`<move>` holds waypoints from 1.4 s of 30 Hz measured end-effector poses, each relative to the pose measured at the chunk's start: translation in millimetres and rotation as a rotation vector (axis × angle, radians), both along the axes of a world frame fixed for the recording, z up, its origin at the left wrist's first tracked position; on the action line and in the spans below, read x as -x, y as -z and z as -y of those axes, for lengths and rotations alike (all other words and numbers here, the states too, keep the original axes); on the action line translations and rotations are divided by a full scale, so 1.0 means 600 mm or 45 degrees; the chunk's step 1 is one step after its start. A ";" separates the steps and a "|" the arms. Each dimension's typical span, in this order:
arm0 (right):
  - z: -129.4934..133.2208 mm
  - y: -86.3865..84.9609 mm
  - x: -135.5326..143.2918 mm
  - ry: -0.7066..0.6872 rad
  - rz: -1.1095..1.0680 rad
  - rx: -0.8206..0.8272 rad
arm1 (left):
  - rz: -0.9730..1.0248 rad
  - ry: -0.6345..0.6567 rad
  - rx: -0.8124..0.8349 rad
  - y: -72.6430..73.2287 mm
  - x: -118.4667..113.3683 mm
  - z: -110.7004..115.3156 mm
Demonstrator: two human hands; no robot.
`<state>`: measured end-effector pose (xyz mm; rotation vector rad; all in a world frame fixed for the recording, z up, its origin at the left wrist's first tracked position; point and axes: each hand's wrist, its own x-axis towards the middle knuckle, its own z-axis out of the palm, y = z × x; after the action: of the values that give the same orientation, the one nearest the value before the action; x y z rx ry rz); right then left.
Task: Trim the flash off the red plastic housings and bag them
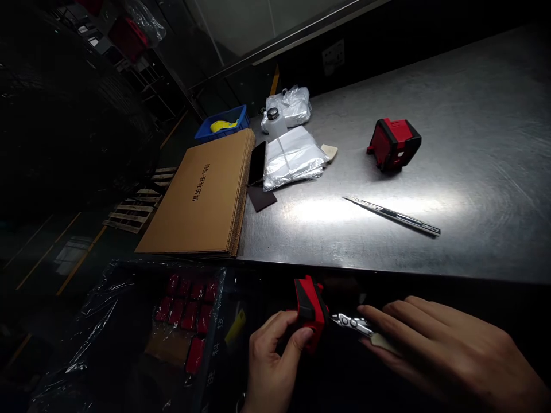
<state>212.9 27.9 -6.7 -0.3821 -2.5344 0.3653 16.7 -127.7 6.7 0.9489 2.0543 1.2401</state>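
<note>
- Red-and-black housing [310, 307]: held in the air just off the near edge of the workbench, above a dark area; tilted.
- Left hand [273, 364]: clamped on the housing, thumb on the near side, fingers on its left side.
- Pliers [353, 325]: small, metal, pale handle; tip pointed at the right side of the housing. Contact at the tip cannot be confirmed.
- Right hand [451, 338]: closed around the pliers' handle, back of the hand uppermost. The two hands are apart from each other.
- Workbench [482, 155]: metal surface, scuffed, with a bright reflection at mid-length.
- Slim metal tool [391, 217]: lying flat near the front edge; exact type not determined.
- Second housing [395, 143]: red and black, on the bench beyond the slim tool.
- Clear plastic bags [295, 158]: stacked left of centre, bottle [276, 125] just behind.
- Cardboard stack [198, 195]: flat, printed, at the bench's left end; blue bin [202, 135] behind it, yellow item [222, 125] inside.
- Crate [215, 338]: lower left, plastic-lined, containing red pieces [189, 312].
</note>
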 end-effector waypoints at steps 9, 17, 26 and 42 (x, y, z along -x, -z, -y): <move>0.000 0.003 0.002 -0.022 0.027 0.019 | 0.063 -0.031 0.007 -0.002 -0.005 -0.002; 0.008 -0.004 0.006 -0.026 0.027 0.008 | 0.031 0.013 0.029 -0.002 -0.002 -0.001; 0.001 0.004 -0.007 0.041 0.055 0.037 | 0.004 0.009 -0.014 -0.003 -0.003 -0.002; 0.027 0.012 -0.002 0.019 -0.063 -0.055 | 0.015 0.015 -0.163 0.016 -0.001 0.007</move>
<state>214.0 11.7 -14.0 -0.3703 -2.4856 0.3097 17.2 -131.8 -3.2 1.0077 1.9770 1.3808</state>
